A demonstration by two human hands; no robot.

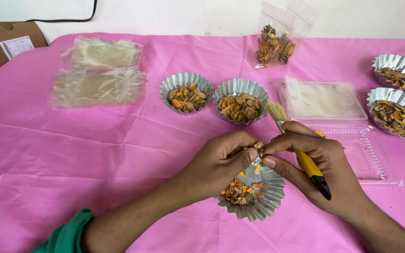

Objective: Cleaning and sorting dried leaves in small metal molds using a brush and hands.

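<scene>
Both hands meet just above a fluted foil cup (258,199) that sits on the pink tabletop (71,154) near the front edge. The cup is silver, crimped all round, and holds a small heap of dried orange and brown chips, piled towards its left side. The left hand (219,164) and the right hand (317,164) pinch one small brownish piece (259,148) between their fingertips, right over the cup's far rim. The right hand is also clenched around a paintbrush (305,159), its yellow and black handle lying across the palm and its pale bristles pointing away towards the back of the tabletop.

Behind the hands stand two more foil cups (186,91) of the same chips, side by side and almost touching. The brush bristles end just beside the right one. To the right lies a clear plastic tray (366,159), and a flat clear lid (324,100) rests at its far end. Two filled foil cups at the right edge (399,100) are partly cut off by the frame. A clear bag of chips (275,44) leans against the white wall. On the left sit stacks of empty clear bags (99,72), and a cardboard box (5,42) sits in the far corner.
</scene>
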